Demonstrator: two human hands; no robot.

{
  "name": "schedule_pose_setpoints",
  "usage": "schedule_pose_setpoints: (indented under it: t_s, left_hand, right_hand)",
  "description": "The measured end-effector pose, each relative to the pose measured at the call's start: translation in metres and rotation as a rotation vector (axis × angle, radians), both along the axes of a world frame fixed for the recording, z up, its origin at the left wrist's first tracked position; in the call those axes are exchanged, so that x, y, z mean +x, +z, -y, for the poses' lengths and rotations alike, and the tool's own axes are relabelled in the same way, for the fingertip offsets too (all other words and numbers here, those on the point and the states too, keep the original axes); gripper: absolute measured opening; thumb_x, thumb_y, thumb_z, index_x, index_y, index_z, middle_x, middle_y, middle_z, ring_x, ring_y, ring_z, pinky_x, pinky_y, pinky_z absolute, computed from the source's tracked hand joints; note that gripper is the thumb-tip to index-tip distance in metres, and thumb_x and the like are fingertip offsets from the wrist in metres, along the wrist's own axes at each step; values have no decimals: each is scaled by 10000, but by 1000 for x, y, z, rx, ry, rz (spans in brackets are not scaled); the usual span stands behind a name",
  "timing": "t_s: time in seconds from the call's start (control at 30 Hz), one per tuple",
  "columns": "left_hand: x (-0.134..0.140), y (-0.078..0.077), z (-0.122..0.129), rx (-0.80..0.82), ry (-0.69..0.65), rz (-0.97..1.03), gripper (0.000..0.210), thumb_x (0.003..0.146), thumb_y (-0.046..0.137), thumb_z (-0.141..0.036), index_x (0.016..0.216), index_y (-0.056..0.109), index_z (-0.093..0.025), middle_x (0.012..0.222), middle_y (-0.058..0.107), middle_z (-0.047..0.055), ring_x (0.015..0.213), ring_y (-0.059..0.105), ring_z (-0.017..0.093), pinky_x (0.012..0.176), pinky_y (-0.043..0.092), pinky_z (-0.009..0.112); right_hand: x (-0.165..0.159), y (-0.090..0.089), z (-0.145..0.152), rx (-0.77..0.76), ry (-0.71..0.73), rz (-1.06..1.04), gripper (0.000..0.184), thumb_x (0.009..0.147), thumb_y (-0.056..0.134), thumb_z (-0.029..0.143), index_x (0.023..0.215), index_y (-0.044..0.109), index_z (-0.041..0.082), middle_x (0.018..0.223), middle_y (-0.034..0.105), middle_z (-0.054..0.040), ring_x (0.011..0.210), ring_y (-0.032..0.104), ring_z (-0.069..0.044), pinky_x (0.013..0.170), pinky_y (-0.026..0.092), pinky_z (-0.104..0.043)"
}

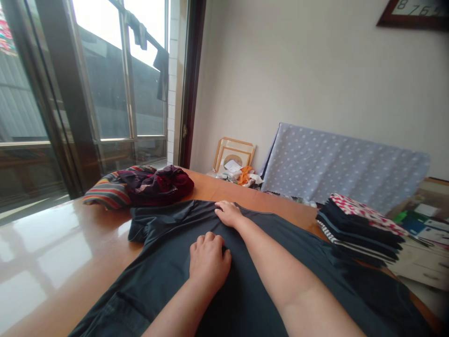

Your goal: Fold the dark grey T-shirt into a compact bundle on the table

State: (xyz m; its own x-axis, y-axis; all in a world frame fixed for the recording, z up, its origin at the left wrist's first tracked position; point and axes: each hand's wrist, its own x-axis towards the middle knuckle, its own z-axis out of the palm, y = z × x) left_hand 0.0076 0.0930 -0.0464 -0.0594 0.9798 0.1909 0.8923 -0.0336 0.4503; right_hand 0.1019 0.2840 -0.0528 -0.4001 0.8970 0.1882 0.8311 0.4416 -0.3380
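Observation:
A dark grey-blue T-shirt (168,262) lies spread over the table in front of me, its neckline toward the far edge and one sleeve out to the left. My left hand (209,260) rests on the middle of the shirt with its fingers curled down and the fingertips hidden; a bit of dark cloth shows beside the thumb. Farther off, my right hand (228,213) lies on the shirt near the neckline, palm down, with loosely bent fingers touching the cloth.
On the brown glossy table (70,262), a bunched striped and maroon garment pile (157,185) sits at the far left. A folded clothes stack (361,231) stands at the right. Beyond are a polka-dot cloth cover (336,164), wooden frames (233,154) and a drawer cabinet (426,267).

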Motion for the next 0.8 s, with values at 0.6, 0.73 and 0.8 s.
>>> schedule_pose_setpoints:
  t_s: [0.6,0.73,0.8]
  left_hand:
    - [-5,-10,-4,60,-30,11,263,838,530,-428,941,693,-249,1114,635,126,1072,519,343,872,357,463]
    - [-6,-9,-3,70,-41,-1,290,844,508,-447,951,699,-257,1129,637,122,1084,524,348,886,368,476]
    - [-7,-8,-3,65,-46,-6,305,847,499,-462,953,703,-262,1138,640,120,1090,527,353,895,372,485]
  right_hand:
    - [115,29,180,-27,-32,-368,280,903,550,339,1046,748,202,1036,745,-69,976,664,-210,899,484,-312]
    - [131,36,250,-103,-80,-290,237,913,528,326,873,733,214,862,741,-25,835,667,-177,772,465,-258]
    - [134,40,283,-141,-129,-241,239,915,525,332,827,718,223,810,737,-8,794,667,-167,727,445,-244]
